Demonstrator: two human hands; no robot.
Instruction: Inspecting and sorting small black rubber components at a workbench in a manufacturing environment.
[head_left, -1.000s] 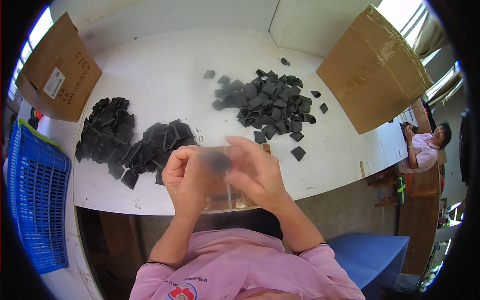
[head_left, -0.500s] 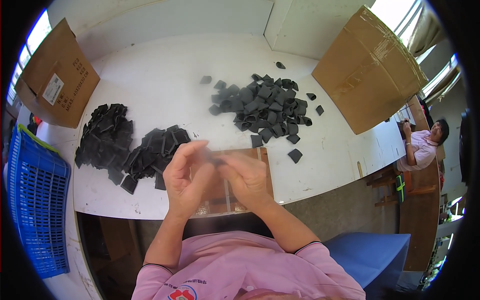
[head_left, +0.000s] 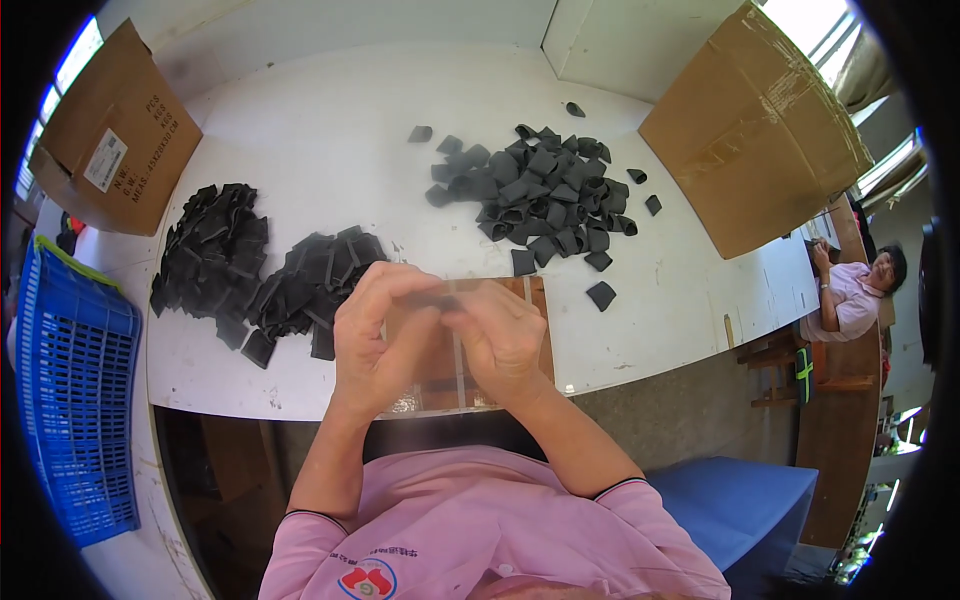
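Note:
My left hand (head_left: 378, 335) and my right hand (head_left: 500, 338) meet over a brown board (head_left: 432, 392) at the table's near edge. Between their fingertips is a small dark fabric piece (head_left: 446, 301), blurred and mostly covered by the fingers. Both hands pinch it. Beside my left hand lies a heap of flat black fabric pieces (head_left: 322, 272), with a larger heap (head_left: 212, 255) of the same kind farther left. Beyond my right hand spreads a pile of dark grey fabric sleeves (head_left: 550, 190), many with open ends. One loose sleeve (head_left: 601, 296) lies nearer to me.
Cardboard boxes stand on the white table (head_left: 330, 120): one at the far left (head_left: 120, 140), one at the far right (head_left: 755, 130). A blue plastic basket (head_left: 78, 400) is at the left. Something blue (head_left: 735, 510) sits at lower right. Another person (head_left: 850, 295) sits beyond the table's right end.
The whole view has shifted slightly, so the table things sit a little higher and the sleeve pile farther right. My hands stay together over the board, still on the dark piece.

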